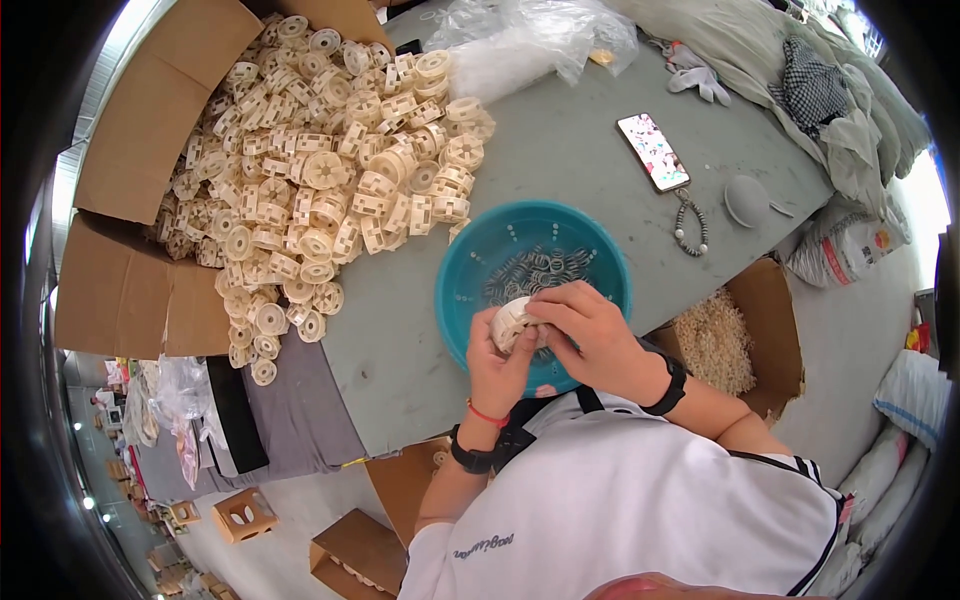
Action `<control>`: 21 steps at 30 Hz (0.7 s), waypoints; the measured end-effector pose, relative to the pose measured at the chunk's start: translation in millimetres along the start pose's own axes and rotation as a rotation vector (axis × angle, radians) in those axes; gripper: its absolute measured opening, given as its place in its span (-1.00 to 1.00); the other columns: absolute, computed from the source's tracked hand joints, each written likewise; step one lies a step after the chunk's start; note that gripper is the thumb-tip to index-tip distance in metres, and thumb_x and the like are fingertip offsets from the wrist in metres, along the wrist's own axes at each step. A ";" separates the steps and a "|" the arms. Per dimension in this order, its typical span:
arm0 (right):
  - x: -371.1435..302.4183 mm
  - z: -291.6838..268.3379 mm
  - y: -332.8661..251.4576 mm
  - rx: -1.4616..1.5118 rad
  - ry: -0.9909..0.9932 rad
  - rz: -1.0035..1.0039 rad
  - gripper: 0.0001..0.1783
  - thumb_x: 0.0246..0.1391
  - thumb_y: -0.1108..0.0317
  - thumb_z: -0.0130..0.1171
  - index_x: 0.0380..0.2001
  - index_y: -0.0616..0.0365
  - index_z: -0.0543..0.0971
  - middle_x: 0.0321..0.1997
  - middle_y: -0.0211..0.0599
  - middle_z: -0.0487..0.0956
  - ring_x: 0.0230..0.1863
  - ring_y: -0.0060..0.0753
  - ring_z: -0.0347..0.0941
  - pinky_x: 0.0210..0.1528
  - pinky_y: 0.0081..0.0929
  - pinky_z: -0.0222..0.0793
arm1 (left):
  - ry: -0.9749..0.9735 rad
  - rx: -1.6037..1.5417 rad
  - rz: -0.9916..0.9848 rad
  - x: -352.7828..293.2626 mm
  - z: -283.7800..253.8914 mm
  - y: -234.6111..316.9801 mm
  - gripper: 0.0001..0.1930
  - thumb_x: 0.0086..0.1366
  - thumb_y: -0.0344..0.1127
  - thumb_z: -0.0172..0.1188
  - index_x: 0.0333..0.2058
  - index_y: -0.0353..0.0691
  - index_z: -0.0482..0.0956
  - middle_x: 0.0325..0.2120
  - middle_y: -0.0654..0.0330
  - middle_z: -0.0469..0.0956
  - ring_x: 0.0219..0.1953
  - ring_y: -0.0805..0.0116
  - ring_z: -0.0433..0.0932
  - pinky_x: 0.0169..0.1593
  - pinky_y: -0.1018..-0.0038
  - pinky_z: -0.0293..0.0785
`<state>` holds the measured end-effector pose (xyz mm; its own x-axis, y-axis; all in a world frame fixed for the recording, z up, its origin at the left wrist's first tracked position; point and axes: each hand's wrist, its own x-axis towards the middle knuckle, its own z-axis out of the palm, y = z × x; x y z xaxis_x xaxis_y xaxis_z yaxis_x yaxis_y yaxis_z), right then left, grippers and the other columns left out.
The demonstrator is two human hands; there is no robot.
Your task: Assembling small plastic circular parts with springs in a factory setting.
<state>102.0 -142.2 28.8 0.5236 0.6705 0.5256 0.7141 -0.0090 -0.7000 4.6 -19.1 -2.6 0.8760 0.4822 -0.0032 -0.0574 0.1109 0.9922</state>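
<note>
Over the near side of a teal basin (463, 270), both hands meet at a round cream plastic spool-like part (511, 318). My left hand (496, 368) is closed around its left and lower side. From the right, my right hand (598, 338) has its fingers bent onto the part's edge. Anything small between those fingertips is hidden. Many small metal rings or coil springs (545, 268) lie in the bottom of the basin, just beyond my hands.
A large heap of matching cream parts (320, 170) spills from a cardboard box (150, 120) onto the grey table (385, 360). Right of the basin lie a lit phone (653, 152) with a beaded strap and a grey scoop-shaped object (746, 200). A box of small cream pieces (715, 340) stands below.
</note>
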 end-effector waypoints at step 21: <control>4.2 6.7 8.1 0.391 0.045 0.373 -0.90 0.03 0.51 0.05 -0.33 0.24 0.45 -0.24 -0.21 0.41 -0.38 -0.32 0.47 -0.30 -0.50 0.42 | -0.017 0.141 0.263 8.7 -16.6 -2.9 -0.89 0.36 -0.32 -0.10 -0.30 -0.23 0.29 -0.17 0.07 0.45 -0.08 0.33 0.45 0.02 0.35 0.39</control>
<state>106.8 -134.5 22.1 0.7341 0.6421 0.2209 0.2540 0.0420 -0.9663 4.5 -0.8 -7.5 0.8480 0.4636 0.2568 -0.2172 -0.1379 0.9663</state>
